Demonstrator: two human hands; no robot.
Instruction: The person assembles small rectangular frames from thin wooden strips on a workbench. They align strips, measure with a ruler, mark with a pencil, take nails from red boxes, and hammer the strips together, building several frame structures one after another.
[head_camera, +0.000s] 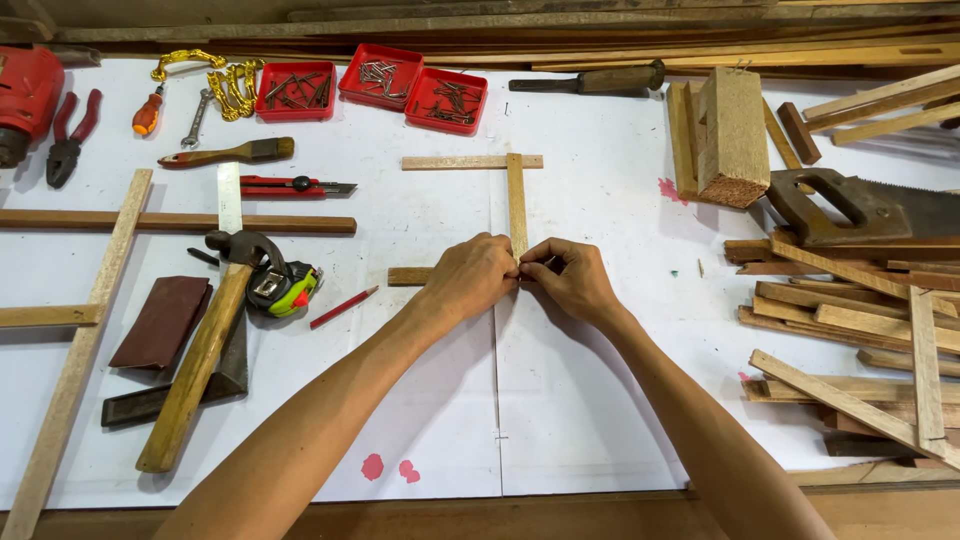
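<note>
The upright wooden strip, running away from both hands, is pinched at its near end by left grip and right grip alike, over the crosswise strip.

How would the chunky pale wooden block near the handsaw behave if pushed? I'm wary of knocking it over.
The chunky pale wooden block looks stiff and fairly heavy for its size, being solid timber. It appears to lean on thin upright slats, so a shove might tip or shift it. Its rough sawn faces probably grip the white tabletop rather than slide.

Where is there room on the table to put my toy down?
Bare white tabletop lies near the front edge, between the forearms and right of them. Another patch sits between the red nail trays and the wooden block. The scrap wood pile and wooden-handled hammer sides are crowded.
</note>
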